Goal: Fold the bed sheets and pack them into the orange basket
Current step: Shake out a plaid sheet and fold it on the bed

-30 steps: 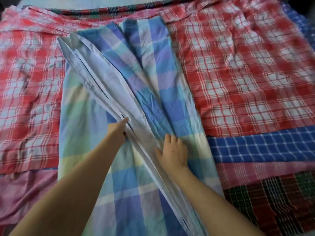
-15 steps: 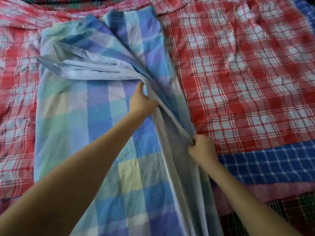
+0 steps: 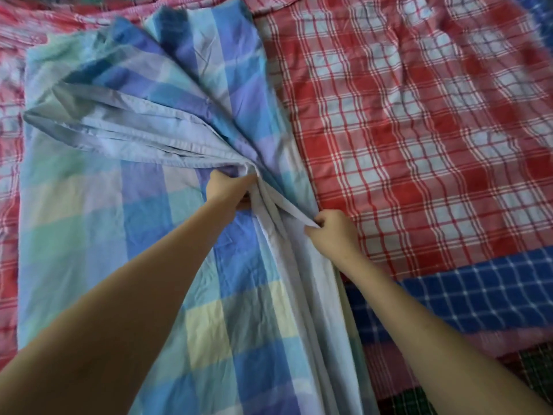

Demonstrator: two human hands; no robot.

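You are mid-fold on the pastel checked sheet (image 3: 89,235), which lies lengthwise over the red checked sheet (image 3: 419,130), its pale hemmed edges bunched into a fan that runs from the far left down to your hands. Your left hand (image 3: 229,190) is stretched forward, arm nearly straight, fingers curled round the gathered hems where the fan narrows. Your right hand (image 3: 333,232) sits just beside it and nearer you, at the sheet's right border, pinching one loose strip of hem between thumb and fingers. Judging by the tangle of layers, this looks like the step of sorting and lining up the edges before the next fold (the far end is rumpled, not flat). The next move calls for drawing the hems taut between both hands, laying them square along one side and smoothing the far end, without dragging the red sheet underneath. A blue checked cloth (image 3: 478,295) lies by your right forearm. The orange basket is not in view, so packing looks some way off.
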